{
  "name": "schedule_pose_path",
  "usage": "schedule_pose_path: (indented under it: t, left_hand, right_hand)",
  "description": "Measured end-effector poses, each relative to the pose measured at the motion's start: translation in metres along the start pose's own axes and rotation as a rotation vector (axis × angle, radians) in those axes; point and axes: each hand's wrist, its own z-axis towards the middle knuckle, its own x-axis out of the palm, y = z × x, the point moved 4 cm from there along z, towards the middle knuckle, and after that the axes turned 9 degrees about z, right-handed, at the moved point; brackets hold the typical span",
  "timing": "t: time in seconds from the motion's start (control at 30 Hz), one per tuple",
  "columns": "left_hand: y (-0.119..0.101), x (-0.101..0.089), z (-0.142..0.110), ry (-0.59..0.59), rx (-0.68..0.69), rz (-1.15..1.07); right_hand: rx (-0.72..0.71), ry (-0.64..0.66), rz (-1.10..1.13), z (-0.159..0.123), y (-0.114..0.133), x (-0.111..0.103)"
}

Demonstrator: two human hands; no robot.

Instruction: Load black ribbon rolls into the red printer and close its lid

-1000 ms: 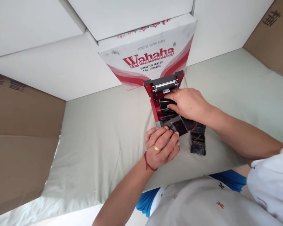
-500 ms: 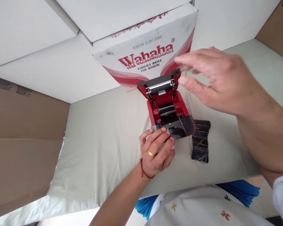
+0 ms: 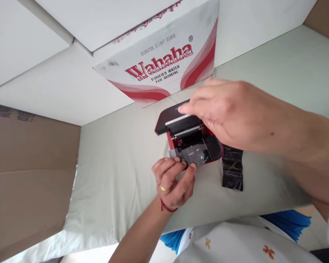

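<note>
A small red and black device [image 3: 218, 147] with a hinged lid and a metal roller inside sits on the cloth. Its black lid [image 3: 166, 117] is tilted partly down over the body. My right hand [image 3: 233, 113] holds the lid's right side, thumb and fingers curled around it, with some fingertips hidden. Glossy black film [image 3: 196, 151] runs out of the device across its front. My left hand [image 3: 174, 184] pinches the film's end at the front edge, fingers bent. A crinkled black film strip [image 3: 232, 173] lies to the right of the device, partly behind my right wrist.
Behind the device stands a white and red water carton [image 3: 164, 69]. White boxes [image 3: 44, 84] line the back, and a brown cardboard box [image 3: 30, 182] is at the left. Pale green cloth [image 3: 112, 182] covers the table, whose front edge is close to my body.
The lid has swung from upright down toward the body. My right hand has come from beside the lid onto it. My left hand has shifted slightly left, still at the film.
</note>
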Motion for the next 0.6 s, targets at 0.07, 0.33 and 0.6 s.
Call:
schedule_pose_path:
  t: [0.07, 0.33, 0.6]
  left_hand:
    - [-0.001, 0.001, 0.000, 0.002, -0.002, 0.005]
    - [-0.002, 0.003, 0.000, -0.108, -0.031, 0.087]
    - [0.002, -0.001, -0.002, -0.008, -0.089, -0.062]
  right_hand:
    - [-0.055, 0.072, -0.066, -0.003, 0.001, 0.009]
    - [-0.093, 0.317, -0.238, 0.000, 0.019, 0.030]
    - [0.021, 0.346, -0.238, 0.004, 0.017, 0.026]
